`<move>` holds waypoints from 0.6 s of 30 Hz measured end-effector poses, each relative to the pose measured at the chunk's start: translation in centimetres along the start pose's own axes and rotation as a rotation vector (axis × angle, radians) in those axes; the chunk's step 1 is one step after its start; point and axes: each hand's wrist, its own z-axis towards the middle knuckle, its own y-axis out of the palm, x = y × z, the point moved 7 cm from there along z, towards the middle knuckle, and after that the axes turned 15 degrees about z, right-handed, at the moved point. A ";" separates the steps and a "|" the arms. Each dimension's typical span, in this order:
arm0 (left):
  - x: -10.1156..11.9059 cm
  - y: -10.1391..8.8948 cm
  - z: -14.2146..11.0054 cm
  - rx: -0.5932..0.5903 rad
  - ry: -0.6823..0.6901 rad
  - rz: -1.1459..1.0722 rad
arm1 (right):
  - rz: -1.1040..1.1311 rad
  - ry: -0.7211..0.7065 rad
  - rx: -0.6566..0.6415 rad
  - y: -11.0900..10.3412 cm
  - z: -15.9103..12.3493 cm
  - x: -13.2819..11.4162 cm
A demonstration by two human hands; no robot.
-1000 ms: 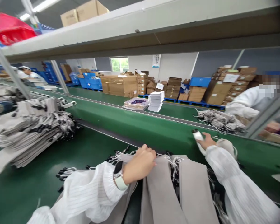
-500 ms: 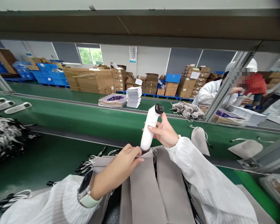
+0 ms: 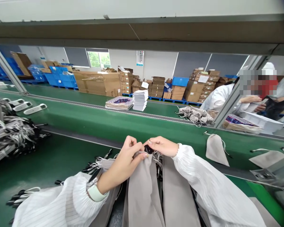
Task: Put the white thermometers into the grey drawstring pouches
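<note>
My left hand (image 3: pixel 132 154) is closed, pinching the mouth of a long grey drawstring pouch (image 3: pixel 142 186). Inside the pouch sits a handheld device shaped like an infrared thermometer; only its black head (image 3: pixel 148 149) shows at the opening, and its white body is hidden by cloth. The fingers of my right hand (image 3: pixel 162 145) rest closed on that black head. Close by on the right lies another grey pouch (image 3: pixel 177 192), with black cord stoppers and white cords (image 3: pixel 158 157) between the two. More corded pouches (image 3: pixel 104 162) lie beneath my left forearm.
White devices (image 3: pixel 35 109) lie on the green conveyor (image 3: pixel 90 124) at left, beside a heap of corded pouches (image 3: pixel 11 135). Two pouches, one here (image 3: pixel 216 149), rest at right. Across stand a paper stack (image 3: pixel 140 100) and a metal post (image 3: pixel 229 101); a co-worker (image 3: pixel 220 94) sits behind it.
The device has gone down from above the pouch into it, my right hand lowering with it. My left hand still grips the pouch mouth. The view has shifted slightly to the left.
</note>
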 end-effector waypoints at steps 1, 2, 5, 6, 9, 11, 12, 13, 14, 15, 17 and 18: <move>-0.2 0.0 0.1 -0.011 -0.018 -0.020 | -0.039 0.021 -0.013 0.2 0.0 0.2; -0.5 0.1 0.2 -0.020 -0.037 -0.040 | -0.070 0.057 -0.029 0.6 0.1 0.5; -1.5 -0.1 0.5 -0.024 -0.094 -0.061 | -0.117 0.112 0.027 1.0 0.1 0.8; -2.0 -0.2 0.6 -0.025 -0.115 -0.060 | -0.136 0.077 0.123 0.3 0.0 0.4; -3.1 0.8 0.5 -0.208 -0.212 -0.123 | -0.346 -0.204 0.543 -3.2 -1.4 -2.1; -2.7 2.3 -0.3 -0.485 -0.218 -0.219 | -0.570 -0.442 0.716 -4.7 -2.8 -3.8; -2.2 2.8 -0.8 -0.596 -0.199 -0.255 | -0.650 -0.535 0.765 -5.1 -3.4 -4.3; -1.8 2.9 -1.1 -0.646 -0.176 -0.272 | -0.686 -0.605 0.803 -5.4 -3.9 -4.6; -1.4 2.7 -1.1 -0.631 -0.157 -0.269 | -0.677 -0.650 0.830 -5.7 -4.3 -4.6; -1.2 2.3 -1.0 -0.563 -0.149 -0.252 | -0.631 -0.676 0.851 -5.8 -4.5 -4.7; -1.2 1.3 -0.4 -0.363 -0.141 -0.209 | -0.495 -0.703 0.846 -5.4 -4.8 -4.8; -1.2 1.0 -0.2 -0.286 -0.122 -0.193 | -0.426 -0.720 0.817 -4.8 -4.9 -5.0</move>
